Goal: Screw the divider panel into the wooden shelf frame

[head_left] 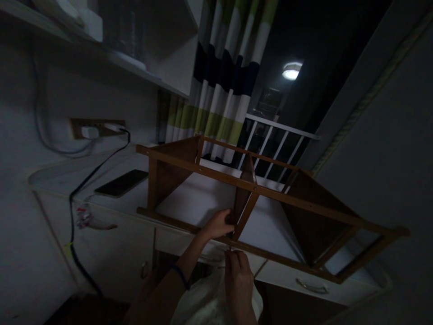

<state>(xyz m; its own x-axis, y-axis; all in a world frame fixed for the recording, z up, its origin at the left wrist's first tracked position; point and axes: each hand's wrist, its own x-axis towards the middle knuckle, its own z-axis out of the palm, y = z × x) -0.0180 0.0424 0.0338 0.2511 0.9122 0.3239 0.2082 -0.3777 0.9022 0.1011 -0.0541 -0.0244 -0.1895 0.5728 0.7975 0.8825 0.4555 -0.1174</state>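
A brown wooden shelf rack (237, 181) lies on its side on the white desk, with board panels between its rails. My left hand (218, 225) reaches inside the frame, its fingers curled at the lower end of the middle shelf board (242, 198). Just below, my right hand (239, 276) is closed in a pinch at the near rail (250, 249). A thin, dark, rod-shaped tool (230, 248) shows between its fingertips and the rail; its exact kind is too dim to make out.
A dark phone (122, 183) lies on the desk (128, 158), left of the rack. A black cable (98, 169) hangs from the wall socket (98, 128) over the desk's front. Drawer handles (311, 286) stick out below. Behind are a striped curtain (223, 90) and a white railing (284, 126).
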